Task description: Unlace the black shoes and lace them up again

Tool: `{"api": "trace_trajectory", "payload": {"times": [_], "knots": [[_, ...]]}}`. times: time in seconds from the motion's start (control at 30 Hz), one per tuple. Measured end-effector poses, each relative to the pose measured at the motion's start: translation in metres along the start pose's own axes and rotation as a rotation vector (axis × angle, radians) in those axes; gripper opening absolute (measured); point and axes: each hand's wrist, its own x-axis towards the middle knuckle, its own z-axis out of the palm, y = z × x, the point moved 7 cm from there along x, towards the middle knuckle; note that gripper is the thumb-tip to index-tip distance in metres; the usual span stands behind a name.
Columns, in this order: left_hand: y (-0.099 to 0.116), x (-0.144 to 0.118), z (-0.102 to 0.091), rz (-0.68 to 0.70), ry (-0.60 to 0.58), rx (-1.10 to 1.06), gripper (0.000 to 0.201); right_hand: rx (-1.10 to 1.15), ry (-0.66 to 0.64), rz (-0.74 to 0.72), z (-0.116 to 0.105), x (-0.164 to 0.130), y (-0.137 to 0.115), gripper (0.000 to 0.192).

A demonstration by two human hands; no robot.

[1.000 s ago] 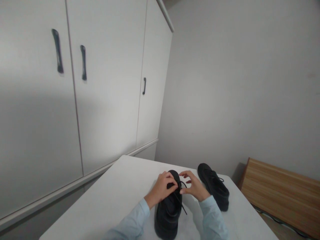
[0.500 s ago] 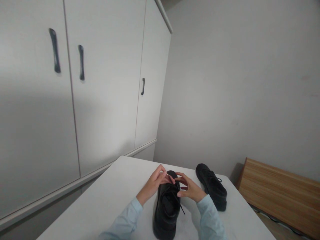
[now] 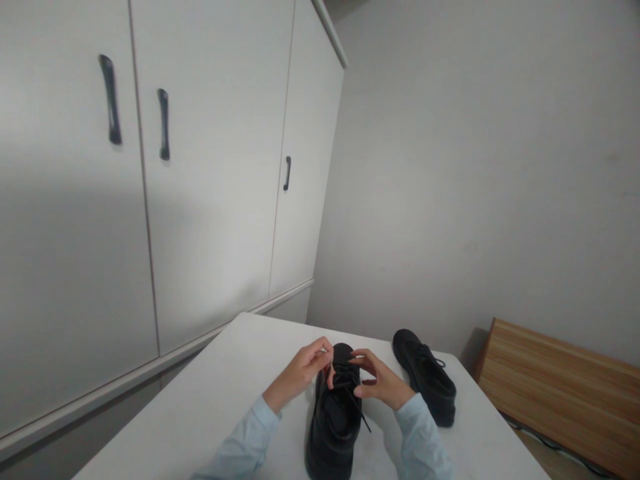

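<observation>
A black lace-up shoe (image 3: 331, 448) stands on the white table with its heel towards me and its toe pointing away. My left hand (image 3: 304, 371) is at the left of its lacing, thumb and forefinger pinched on the black shoelace (image 3: 344, 379), most of which the fingers hide there. On the other side, my right hand (image 3: 383, 383) has thumb and fingers curved and apart, their tips at the right edge of the lacing. A loose lace end hangs over the shoe's right side. To the right lies the matching black shoe (image 3: 425, 379), its lace tied.
Both shoes stand on a white table (image 3: 215, 407). White cabinets (image 3: 220, 200) with dark handles line the left side, and a pale wall (image 3: 450, 167) rises behind. A wood-grained panel (image 3: 560, 393) stands at the right, with a cable along its foot.
My left hand has drawn back to the left, off the middle of the lacing, so more of the laces and toe show. My right hand has barely moved.
</observation>
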Motion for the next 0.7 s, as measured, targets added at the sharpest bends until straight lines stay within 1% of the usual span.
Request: {"api": "trace_trajectory", "payload": {"times": [0.13, 0.27, 0.47, 0.53, 0.6, 0.63, 0.7], "knots": [[0.0, -0.001, -0.009, -0.026, -0.01, 0.019, 0.032, 0.026, -0.009, -0.025, 0.002, 0.0, -0.002, 0.06], [-0.012, 0.001, -0.009, -0.105, -0.068, 0.013, 0.029, 0.018, -0.008, -0.035, 0.002, -0.001, -0.002, 0.055], [-0.029, 0.003, -0.008, -0.177, -0.05, 0.064, 0.029, 0.03, 0.03, -0.076, -0.002, 0.0, -0.005, 0.055], [-0.033, 0.003, -0.008, -0.196, -0.06, 0.061, 0.029, 0.026, 0.101, -0.1, -0.008, 0.003, -0.006, 0.045], [-0.035, 0.004, -0.01, -0.192, -0.047, 0.047, 0.03, -0.004, 0.224, -0.106, -0.019, 0.005, -0.006, 0.037], [-0.036, 0.006, -0.012, -0.186, -0.022, 0.046, 0.03, -0.027, 0.293, -0.099, -0.025, 0.006, -0.005, 0.038], [-0.04, 0.009, -0.019, -0.175, 0.065, 0.075, 0.03, -0.069, 0.41, -0.074, -0.033, 0.008, -0.001, 0.043]]}}
